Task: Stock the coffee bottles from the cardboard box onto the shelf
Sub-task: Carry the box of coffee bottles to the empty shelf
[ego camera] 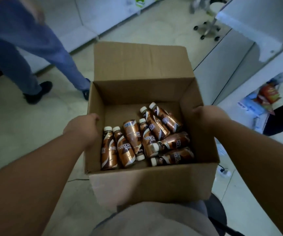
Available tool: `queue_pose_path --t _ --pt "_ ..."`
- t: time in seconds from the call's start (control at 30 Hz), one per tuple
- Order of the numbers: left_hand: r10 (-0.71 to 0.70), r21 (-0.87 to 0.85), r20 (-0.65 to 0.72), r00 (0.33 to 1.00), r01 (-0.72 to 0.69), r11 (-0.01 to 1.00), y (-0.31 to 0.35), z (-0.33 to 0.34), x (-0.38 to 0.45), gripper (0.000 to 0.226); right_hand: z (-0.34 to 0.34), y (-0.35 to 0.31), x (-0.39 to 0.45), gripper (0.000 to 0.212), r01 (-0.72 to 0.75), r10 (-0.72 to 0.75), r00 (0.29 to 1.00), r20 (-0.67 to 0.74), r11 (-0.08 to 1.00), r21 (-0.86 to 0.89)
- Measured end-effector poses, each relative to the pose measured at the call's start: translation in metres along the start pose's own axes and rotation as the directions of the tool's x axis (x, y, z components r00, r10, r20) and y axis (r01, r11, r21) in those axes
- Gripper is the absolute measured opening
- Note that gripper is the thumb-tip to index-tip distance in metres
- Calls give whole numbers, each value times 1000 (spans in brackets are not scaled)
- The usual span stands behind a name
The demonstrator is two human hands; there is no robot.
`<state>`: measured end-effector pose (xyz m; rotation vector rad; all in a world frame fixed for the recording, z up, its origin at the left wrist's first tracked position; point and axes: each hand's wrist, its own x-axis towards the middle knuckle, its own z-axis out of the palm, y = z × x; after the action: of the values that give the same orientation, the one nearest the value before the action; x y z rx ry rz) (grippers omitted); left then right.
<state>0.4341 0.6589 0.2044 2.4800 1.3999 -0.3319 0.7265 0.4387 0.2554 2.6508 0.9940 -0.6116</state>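
- The box (pixel 147 181) is held up in front of the person, above the floor (pixel 26 133), top open, far flap standing up
- The left hand (pixel 83 128) grips the left wall at its rim; the fingers (pixel 95 117) curl over the edge into the box
- The right hand (pixel 207 116) clasps the right wall, its fingers wrapped round the cardboard and mostly hidden
- Nine bottles (pixel 147 138) lie loose on the box bottom, crowded toward the near side: two side by side at left, one upside-down beside them, three leaning in the middle, two crosswise at right, one more behind
- I judge each bottle light and stiff, its glossy sleeve a bit slippery; best taken round the waist below the white cap
- Loose as they are, they would likely roll if the box tips; thin walls may flex, so support from below seems safer
- One bystander stands at left; white shelves (pixel 249 53) stand to the right, holding no bottles yet
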Motion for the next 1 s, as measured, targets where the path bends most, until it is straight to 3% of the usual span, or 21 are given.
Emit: queue_pose_path --t 0.3,0.57,0.83,1.0 --pt "46 94 15 999 -47 994 20 -39 120 51 -27 -15 101 43 23 -24 1000 12 995 98" --pt "-95 122 -5 995 95 988 54 -73 254 62 -90 -36 254 40 43 -46 999 23 993 109" --pt "-26 124 -10 1000 27 992 71 -141 407 58 -171 -59 394 49 45 -45 999 -1 992 121" --pt "69 141 -9 998 -68 988 80 -172 531 54 -209 -84 488 58 -42 45 999 -11 983 178"
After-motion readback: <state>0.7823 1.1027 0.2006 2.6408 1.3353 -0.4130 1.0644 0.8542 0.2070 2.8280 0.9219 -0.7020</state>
